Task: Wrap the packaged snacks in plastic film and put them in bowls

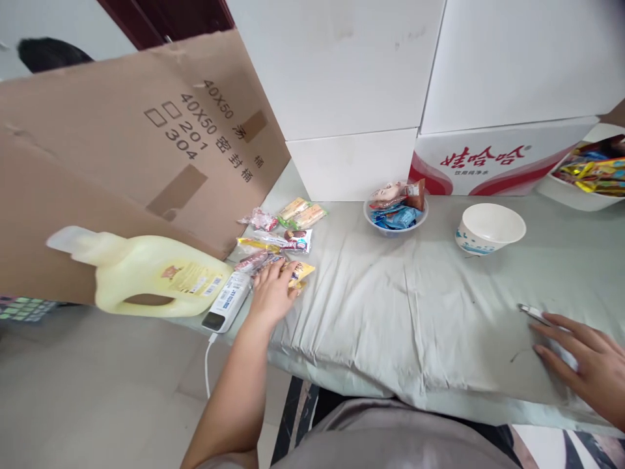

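Grey cloth shirt [395,438], bottom centre; our left hand [273,292] half-curls over pointed yellow plastic packet [303,271], likely light, edge-pinchable; right hand [588,361] loosely bent; holds unclear.

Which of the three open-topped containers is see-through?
The round, clear plastic bowl holding blue and brown snack packets, leftmost of the three; the round, blue-printed white bowl and the rounded white tub are opaque.
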A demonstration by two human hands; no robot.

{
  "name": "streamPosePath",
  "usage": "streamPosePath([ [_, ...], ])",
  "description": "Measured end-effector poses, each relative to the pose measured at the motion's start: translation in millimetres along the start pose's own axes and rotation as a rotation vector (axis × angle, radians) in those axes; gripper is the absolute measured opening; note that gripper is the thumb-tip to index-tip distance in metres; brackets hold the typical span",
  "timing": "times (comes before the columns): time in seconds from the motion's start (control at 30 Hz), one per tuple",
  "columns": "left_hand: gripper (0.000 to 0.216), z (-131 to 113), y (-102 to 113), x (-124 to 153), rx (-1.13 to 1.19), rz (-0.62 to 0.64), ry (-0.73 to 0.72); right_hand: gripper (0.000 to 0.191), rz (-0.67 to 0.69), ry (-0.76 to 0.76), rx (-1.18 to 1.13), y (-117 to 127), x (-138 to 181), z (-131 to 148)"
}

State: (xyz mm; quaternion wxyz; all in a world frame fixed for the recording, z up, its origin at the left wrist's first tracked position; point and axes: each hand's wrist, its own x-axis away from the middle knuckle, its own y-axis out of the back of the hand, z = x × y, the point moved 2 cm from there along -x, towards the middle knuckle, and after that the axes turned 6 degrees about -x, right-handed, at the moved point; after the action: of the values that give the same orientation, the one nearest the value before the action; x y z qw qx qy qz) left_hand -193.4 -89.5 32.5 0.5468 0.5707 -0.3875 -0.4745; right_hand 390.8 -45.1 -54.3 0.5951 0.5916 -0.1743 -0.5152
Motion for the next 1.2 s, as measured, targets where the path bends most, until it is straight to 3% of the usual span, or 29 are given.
streamPosePath([
  [0.1,0.041,-9,1,-10,0.125,-0.088,0.007,0.032,-0.059,-0.024,0.111,2,-6,27],
  [0.2,0.044,-51,3,-19,0.506,-0.105,-0.018,0.028,-0.047,-0.042,0.158,3,-15,41],
  [0.33,0.049,-135,-2,-21,0.924,0.231,-0.229,0.031,-0.063,-0.119,0.215,3,-18,38],
  [0.43,0.043,-189,-9,-18,0.810,0.480,-0.488,0.030,-0.085,-0.187,0.245,2,-18,32],
  [0.5,0.039,-209,-16,-20,0.683,0.491,-0.577,0.029,-0.075,-0.213,0.239,2,-19,30],
  [0.57,0.036,-217,-23,-27,0.688,0.322,-0.567,0.028,-0.060,-0.222,0.206,4,-23,34],
  [0.67,0.037,-211,-31,-34,0.876,-0.031,-0.459,0.026,-0.005,-0.166,0.060,9,-36,56],
  [0.73,0.036,-204,-35,-36,0.953,-0.118,-0.460,0.026,0.041,-0.078,-0.062,12,-50,84],
  [0.83,0.032,-198,-35,-35,1.016,-0.059,-0.544,0.029,0.096,0.081,-0.174,12,-75,134],
  [1.0,0.027,-195,-30,-35,1.158,0.233,-0.535,0.035,0.278,0.330,-0.209,-2,-108,194],
  [1.1,0.022,-196,-28,-34,1.112,0.317,-0.632,0.034,0.308,0.308,-0.147,-6,-114,190],
  [1.2,0.024,-198,-28,-32,1.029,0.338,-0.709,0.035,0.254,0.214,-0.087,-4,-107,158],
])
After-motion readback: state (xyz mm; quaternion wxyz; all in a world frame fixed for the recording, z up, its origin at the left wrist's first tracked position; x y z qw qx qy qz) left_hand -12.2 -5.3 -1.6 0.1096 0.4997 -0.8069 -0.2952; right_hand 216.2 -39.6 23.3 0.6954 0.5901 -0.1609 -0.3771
